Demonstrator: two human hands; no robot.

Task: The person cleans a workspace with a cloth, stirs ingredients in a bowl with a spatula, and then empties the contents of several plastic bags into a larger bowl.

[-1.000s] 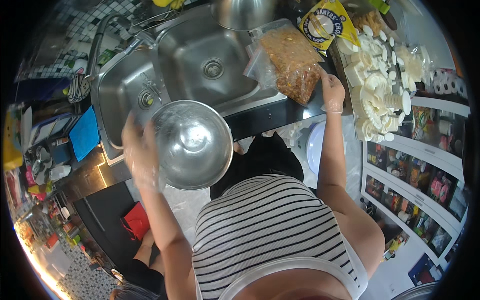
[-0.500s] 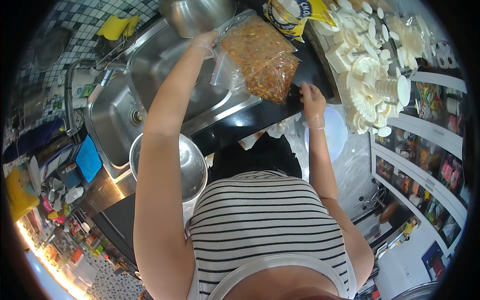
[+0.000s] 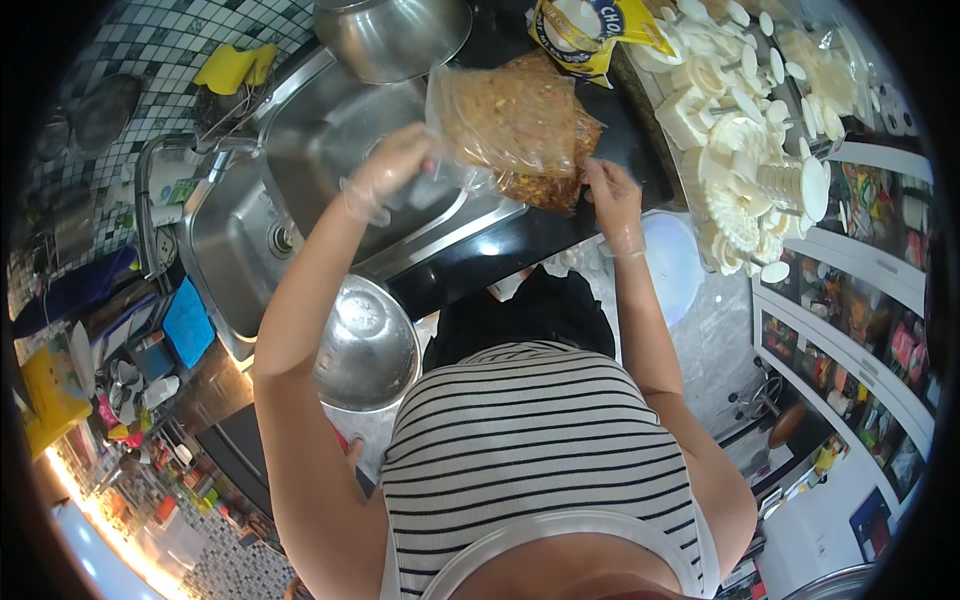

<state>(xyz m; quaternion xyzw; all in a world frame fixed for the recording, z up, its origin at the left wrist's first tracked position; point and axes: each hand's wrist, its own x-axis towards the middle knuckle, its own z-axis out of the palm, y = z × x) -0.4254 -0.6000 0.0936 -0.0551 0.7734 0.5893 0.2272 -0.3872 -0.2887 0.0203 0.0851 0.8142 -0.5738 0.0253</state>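
Observation:
A clear zip bag (image 3: 510, 105) of flattened brown, chunky filling lies on the black counter beside the sink. Under its near edge shows another clear bag (image 3: 540, 188) with darker reddish-brown filling. My left hand (image 3: 395, 165), in a clear thin glove, is over the sink's edge with its fingers pinched at the loose left side of the upper bag. Also gloved in clear plastic, my right hand (image 3: 612, 195) is closed at the bags' right edge, thumb and fingers together. Which bag layer the right fingertips grip is hard to tell.
A double steel sink (image 3: 330, 130) lies left of the bags, with a steel pot (image 3: 395, 40) behind. A yellow packet (image 3: 600, 35) stands at the back. Cream-coloured plastic moulds (image 3: 740, 170) are piled at right. A steel bowl (image 3: 368, 345) sits below the counter's front edge.
My left hand has come back toward me from the bag's far left corner. My right hand has moved left onto the bags' edge. The upper bag has shifted nearer, covering more of the lower one.

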